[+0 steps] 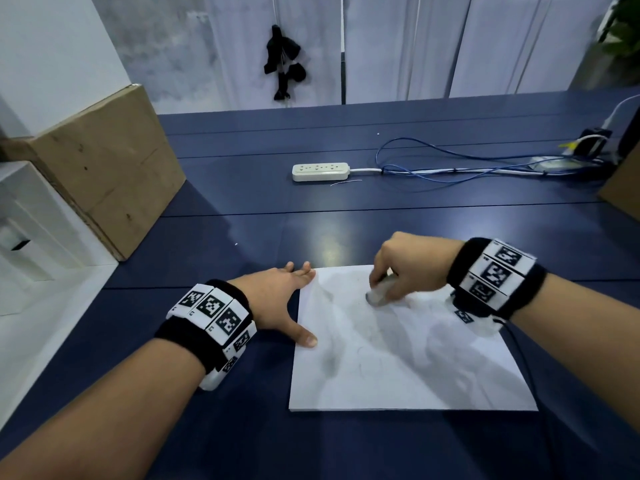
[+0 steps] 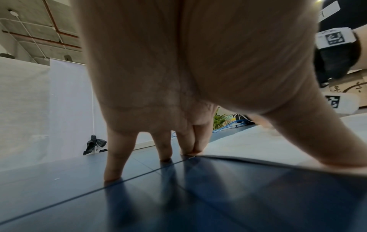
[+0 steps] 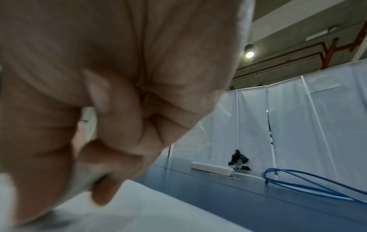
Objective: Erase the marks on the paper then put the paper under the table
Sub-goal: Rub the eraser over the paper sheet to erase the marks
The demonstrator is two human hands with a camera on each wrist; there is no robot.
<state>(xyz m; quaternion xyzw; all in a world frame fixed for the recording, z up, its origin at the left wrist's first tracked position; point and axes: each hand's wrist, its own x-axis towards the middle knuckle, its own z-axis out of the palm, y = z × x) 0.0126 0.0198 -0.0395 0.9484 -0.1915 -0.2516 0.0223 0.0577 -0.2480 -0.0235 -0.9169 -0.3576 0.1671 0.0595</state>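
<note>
A white sheet of paper (image 1: 408,358) with faint grey smudges lies flat on the dark blue table (image 1: 242,209). My left hand (image 1: 287,299) is spread flat, fingers straight, thumb and fingertips pressing the sheet's left edge (image 2: 248,147). My right hand (image 1: 401,271) grips a pale eraser (image 1: 379,292) and holds its lower end on the upper middle of the paper. In the right wrist view my curled fingers (image 3: 119,125) hide most of the eraser (image 3: 83,179), blurred over the paper (image 3: 158,208).
A white power strip (image 1: 320,172) lies farther back with blue and white cables (image 1: 467,168) running right. A cardboard box (image 1: 104,161) stands at the table's left edge. Another brown box corner (image 1: 623,199) sits at the right edge. White curtains hang behind.
</note>
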